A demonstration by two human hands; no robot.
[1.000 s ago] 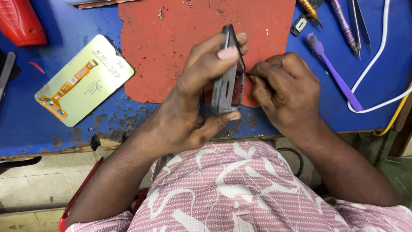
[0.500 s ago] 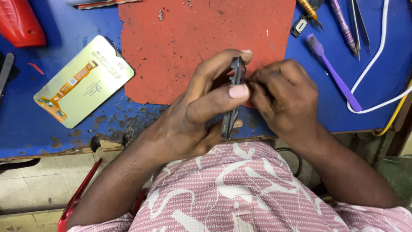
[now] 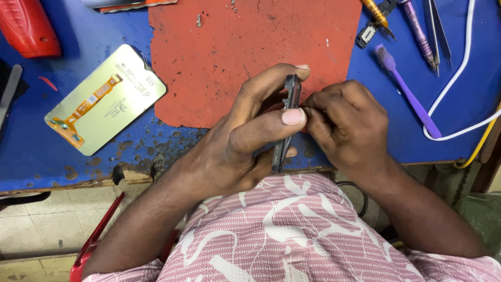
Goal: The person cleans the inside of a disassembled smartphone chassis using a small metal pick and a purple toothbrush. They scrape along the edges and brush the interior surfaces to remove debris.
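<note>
Left hand [image 3: 245,141] gripping a dark phone frame [image 3: 286,122] edge-on, thumb across the near face, fingertips curling over the top end; frame standing almost upright, lower end pointing toward the body, held just above the near edge of the bench [image 3: 31,162]. Right hand [image 3: 347,122] closed in a tight pinch against the frame's right side, fingertips pressing at the upper half; whatever is being pinched, if anything, too small and too hidden to make out.

Lying beneath and beyond both hands: a worn red mat [image 3: 250,52], ragged along its near edge, speckled with dark crumbs and a few tiny screws [image 3: 232,6] near its far edge. Resting on the blue bench surface to the left of the mat, well apart from the hands: a detached phone screen [image 3: 107,99], back side up, pale gold, tilted, with an orange ribbon cable running toward its lower left corner. Sitting in the far left corner: a red tool body [image 3: 26,26], partly cut off by the picture edge.

Lying to the right of the mat: a purple brush [image 3: 407,89], bristle end nearest the mat, handle angling toward the near right; a yellow-handled screwdriver [image 3: 374,11]; a purple-handled tool [image 3: 417,31]; tweezers [image 3: 437,26]; a white cable [image 3: 454,83] curving across the right side of the bench. Showing at the bottom: a pink shirt [image 3: 292,230] with white pattern, both forearms reaching over it.
</note>
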